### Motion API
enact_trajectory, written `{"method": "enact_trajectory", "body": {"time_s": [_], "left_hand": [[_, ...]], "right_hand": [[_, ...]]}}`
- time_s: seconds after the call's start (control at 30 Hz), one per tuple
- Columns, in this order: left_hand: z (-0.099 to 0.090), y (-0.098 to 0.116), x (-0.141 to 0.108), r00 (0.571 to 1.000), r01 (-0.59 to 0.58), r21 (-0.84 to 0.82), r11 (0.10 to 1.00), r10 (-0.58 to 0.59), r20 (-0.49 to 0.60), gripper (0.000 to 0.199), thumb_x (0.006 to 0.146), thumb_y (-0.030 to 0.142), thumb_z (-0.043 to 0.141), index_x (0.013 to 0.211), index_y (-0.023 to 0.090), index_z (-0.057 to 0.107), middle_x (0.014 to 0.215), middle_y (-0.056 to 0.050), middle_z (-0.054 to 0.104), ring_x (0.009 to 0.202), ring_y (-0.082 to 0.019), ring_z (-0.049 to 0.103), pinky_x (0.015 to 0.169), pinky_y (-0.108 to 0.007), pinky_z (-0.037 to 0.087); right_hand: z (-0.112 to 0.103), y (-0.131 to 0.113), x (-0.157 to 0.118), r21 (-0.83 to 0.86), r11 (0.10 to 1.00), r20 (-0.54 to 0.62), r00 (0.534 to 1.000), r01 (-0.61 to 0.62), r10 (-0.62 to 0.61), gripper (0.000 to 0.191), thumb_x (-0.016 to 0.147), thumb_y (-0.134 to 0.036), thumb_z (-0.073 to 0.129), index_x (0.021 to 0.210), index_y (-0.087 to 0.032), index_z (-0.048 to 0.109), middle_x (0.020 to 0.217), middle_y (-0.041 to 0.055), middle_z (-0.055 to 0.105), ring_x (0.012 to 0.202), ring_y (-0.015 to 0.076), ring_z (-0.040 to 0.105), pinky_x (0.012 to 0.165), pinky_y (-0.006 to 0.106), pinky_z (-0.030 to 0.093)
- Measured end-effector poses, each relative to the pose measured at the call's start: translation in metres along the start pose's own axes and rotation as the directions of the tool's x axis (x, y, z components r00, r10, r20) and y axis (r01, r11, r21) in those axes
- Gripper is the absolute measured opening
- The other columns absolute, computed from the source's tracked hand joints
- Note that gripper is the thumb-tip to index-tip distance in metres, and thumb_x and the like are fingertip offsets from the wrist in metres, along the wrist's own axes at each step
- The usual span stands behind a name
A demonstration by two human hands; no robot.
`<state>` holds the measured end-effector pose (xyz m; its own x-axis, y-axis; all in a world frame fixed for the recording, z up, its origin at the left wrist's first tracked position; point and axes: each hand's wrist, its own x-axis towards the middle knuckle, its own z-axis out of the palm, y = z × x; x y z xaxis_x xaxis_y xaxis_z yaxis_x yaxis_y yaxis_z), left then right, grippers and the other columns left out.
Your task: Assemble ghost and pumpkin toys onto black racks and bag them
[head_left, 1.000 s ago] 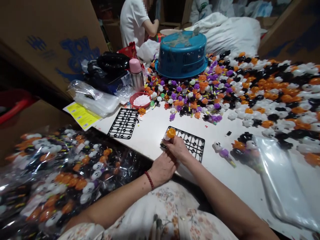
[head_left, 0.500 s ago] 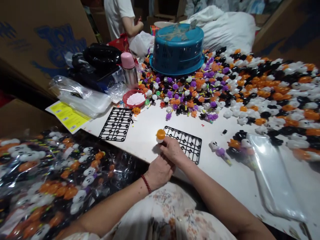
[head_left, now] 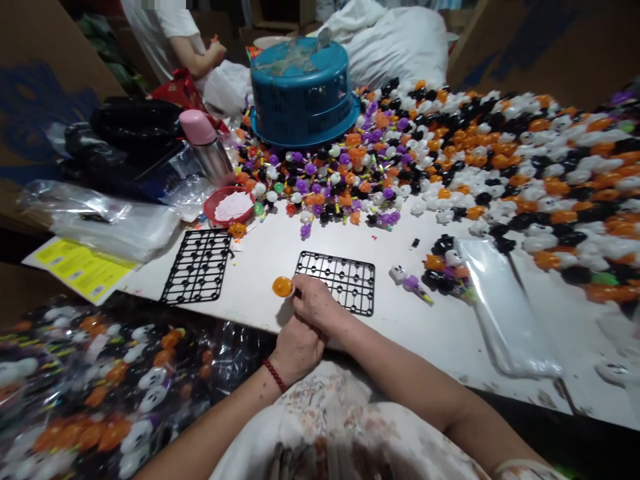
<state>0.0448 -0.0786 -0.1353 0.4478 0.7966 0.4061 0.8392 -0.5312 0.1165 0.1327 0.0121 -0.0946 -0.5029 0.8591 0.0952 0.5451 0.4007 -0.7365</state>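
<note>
As the right grip [head_left: 315,301] meets the left grip [head_left: 299,347] beside a toy [head_left: 283,287], the step in hand seems to be working on that toy; the next move calls for a steady hold. The right grip is closed on it, its orange end jutting just left of the fingertips, left of a grid [head_left: 342,274] on the worktop [head_left: 265,257]. What the left grip holds, I cannot tell.

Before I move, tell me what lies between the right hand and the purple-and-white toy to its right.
The head view shows a black grid, then bare white tabletop, between the right hand and toy.
</note>
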Motion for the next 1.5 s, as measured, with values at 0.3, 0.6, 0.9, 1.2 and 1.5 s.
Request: {"method": "enact_trajectory", "body": {"time_s": [0.3, 0.6, 0.9, 1.2, 1.5], "left_hand": [[-0.004, -0.002, 0.012, 0.997, -0.053, 0.004, 0.999, 0.053, -0.055, 0.042, 0.092, 0.018, 0.051, 0.133, 0.009, 0.055, 0.134, -0.018, 0.06, 0.129, -0.031, 0.053, 0.108, -0.049, 0.044], [0.0, 0.0, 0.013, 0.997, -0.026, -0.021, 0.999, 0.024, -0.071, 0.061, 0.092, 0.019, 0.052, 0.151, 0.013, 0.034, 0.149, -0.015, 0.047, 0.139, -0.027, 0.044, 0.114, -0.046, 0.04], [-0.007, 0.004, 0.01, 0.999, 0.028, -0.04, 0.999, -0.027, 0.022, 0.052, 0.094, 0.02, 0.048, 0.144, 0.011, 0.043, 0.148, -0.015, 0.048, 0.142, -0.027, 0.04, 0.116, -0.046, 0.04], [-0.007, 0.003, 0.007, 0.998, 0.036, -0.087, 0.996, -0.032, 0.05, 0.044, 0.093, 0.021, 0.05, 0.135, 0.01, 0.052, 0.137, -0.016, 0.057, 0.137, -0.029, 0.045, 0.116, -0.049, 0.04], [-0.006, 0.003, 0.007, 0.998, 0.039, -0.107, 0.993, -0.035, 0.046, 0.045, 0.093, 0.02, 0.05, 0.136, 0.011, 0.051, 0.139, -0.016, 0.056, 0.137, -0.03, 0.044, 0.114, -0.05, 0.041]], "right_hand": [[-0.068, 0.032, -0.047, -0.062, 0.991, -0.288, 0.948, 0.122, -0.135, 0.024, 0.091, -0.023, 0.061, 0.114, -0.019, 0.061, 0.114, 0.0091, 0.065, 0.108, 0.0201, 0.058, 0.095, 0.033, 0.047], [-0.157, 0.113, -0.145, -0.554, 0.654, -0.463, 0.843, -0.516, 0.273, 0.017, 0.093, -0.026, 0.052, 0.094, -0.015, 0.065, 0.097, 0.0128, 0.06, 0.081, 0.0231, 0.058, 0.069, 0.032, 0.044], [-0.075, 0.041, -0.041, 0.343, 0.894, -0.128, 0.929, -0.287, 0.347, 0.015, 0.087, -0.036, 0.055, 0.092, -0.022, 0.055, 0.078, 0.0008, 0.066, 0.068, 0.0168, 0.061, 0.063, 0.028, 0.047], [-0.02, 0.018, 0.025, 0.363, 0.913, -0.011, 0.979, -0.187, 0.205, 0.004, 0.078, -0.019, 0.066, 0.082, -0.018, 0.066, 0.077, -0.0009, 0.069, 0.072, 0.0148, 0.062, 0.067, 0.024, 0.045], [-0.025, 0.019, 0.022, 0.075, 0.995, 0.008, 0.998, -0.063, 0.063, 0.009, 0.087, -0.018, 0.059, 0.089, -0.018, 0.067, 0.077, 0.0026, 0.068, 0.07, 0.0152, 0.058, 0.065, 0.023, 0.038]]}}
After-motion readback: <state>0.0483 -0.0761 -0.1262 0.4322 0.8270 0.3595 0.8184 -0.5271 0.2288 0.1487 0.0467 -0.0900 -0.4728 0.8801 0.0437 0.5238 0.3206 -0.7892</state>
